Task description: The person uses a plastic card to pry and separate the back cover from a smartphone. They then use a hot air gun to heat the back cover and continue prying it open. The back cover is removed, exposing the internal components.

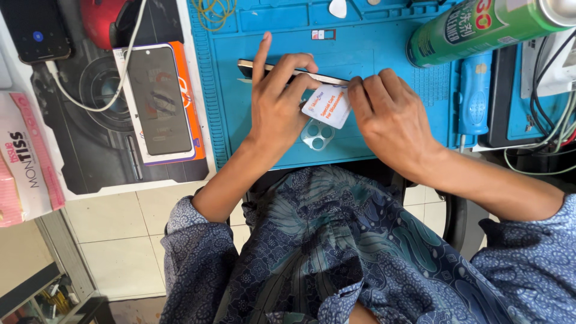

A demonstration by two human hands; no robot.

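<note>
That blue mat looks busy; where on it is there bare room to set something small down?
The blue mat is bare between the left hand and its ridged left edge, and behind the phone up to the tray slots. It is crowded around the right hand, where the white card, camera frame, green can and blue screwdriver sit.

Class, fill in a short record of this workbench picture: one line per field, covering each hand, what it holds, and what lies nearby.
Setting: blue repair mat on a workbench
Left hand: steadies a slim phone standing on its edge
Right hand: holds a white plastic card against the phone's edge
Below the card: a clear camera-lens cover on the mat
Left of the mat: a boxed screen protector
Upper right: a green spray can lying on its side
</note>
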